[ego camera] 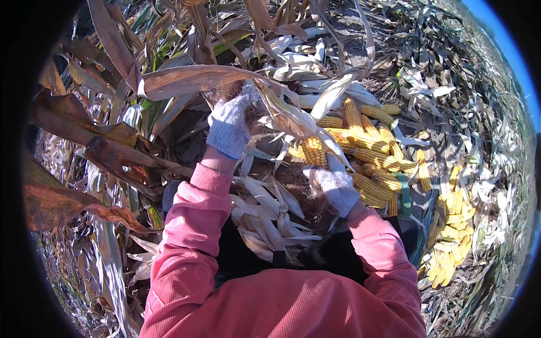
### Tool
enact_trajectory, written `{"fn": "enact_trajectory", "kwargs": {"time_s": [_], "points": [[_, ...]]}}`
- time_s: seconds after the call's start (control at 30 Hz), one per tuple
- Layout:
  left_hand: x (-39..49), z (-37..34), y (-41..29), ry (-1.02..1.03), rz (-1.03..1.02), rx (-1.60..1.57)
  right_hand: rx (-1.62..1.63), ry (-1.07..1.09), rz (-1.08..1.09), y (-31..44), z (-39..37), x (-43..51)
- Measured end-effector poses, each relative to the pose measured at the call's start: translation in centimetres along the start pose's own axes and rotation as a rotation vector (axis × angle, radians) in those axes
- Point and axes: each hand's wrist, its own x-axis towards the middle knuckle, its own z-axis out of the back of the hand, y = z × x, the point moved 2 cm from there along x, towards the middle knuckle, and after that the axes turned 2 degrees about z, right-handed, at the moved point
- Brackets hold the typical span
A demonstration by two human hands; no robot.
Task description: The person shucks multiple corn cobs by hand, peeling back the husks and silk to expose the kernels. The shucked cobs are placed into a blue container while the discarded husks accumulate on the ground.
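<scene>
My right hand point(336, 188), in a white knit glove, grips the lower end of a yellow corn ear point(314, 151) that stands roughly upright. Pale dry husk point(291, 112) spreads above and beside this ear. Up and to the left, my gloved left hand point(230, 124) is closed at the husk's other side, with brown corn silk point(228, 91) around its fingers. A long dry leaf point(198, 80) crosses over it and hides some fingertips. Strands of silk cling to both gloves. Just right of the ear lies a heap of husked corn ears point(372, 148).
Another pile of husked ears point(452, 236) lies farther right. Dry cornstalks and leaves point(105, 139) crowd the left side. Loose husks point(270, 211) cover the ground between my knees. Flattened stalks and leaf litter point(427, 55) stretch away at the upper right.
</scene>
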Motion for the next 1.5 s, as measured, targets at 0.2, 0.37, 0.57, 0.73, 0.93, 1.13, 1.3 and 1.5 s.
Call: {"fn": "enact_trajectory", "kwargs": {"time_s": [0.2, 0.37, 0.57, 0.73, 0.93, 1.13, 1.3, 1.5], "points": [[-3.7, -4.8, -4.9, 0.337, 0.017, 0.765, 0.110, -0.392, 0.055, -0.9, -0.3, 3.3], [-5.6, -7.6, -2.1, 0.483, 0.487, 0.158, -0.035, -0.357, 0.331, 0.7, -2.3, 0.7], [-4.5, -7.6, -0.8, 0.479, 0.049, 0.577, -0.394, -0.097, 0.692, 4.9, 0.2, -1.4], [-4.0, -7.0, -1.5, 0.396, -0.234, 0.991, -0.166, -0.389, 0.816, 3.7, 4.7, -1.0], [-4.7, -8.8, -0.2, 0.629, -0.423, 0.933, 0.009, -0.419, 0.720, -0.4, 6.2, 0.1], [-6.2, -11.5, 1.8, 0.415, 0.296, 0.176, 0.187, -0.299, 0.610, 1.0, 6.1, 0.1], [-5.9, -11.4, 1.0, 0.421, 0.314, 0.160, 0.266, -0.230, 0.571, 3.1, 5.3, -0.5], [-5.9, -11.1, 0.3, 0.457, 0.294, 0.192, 0.303, -0.149, 0.552, 3.9, 3.2, -0.9]]}}
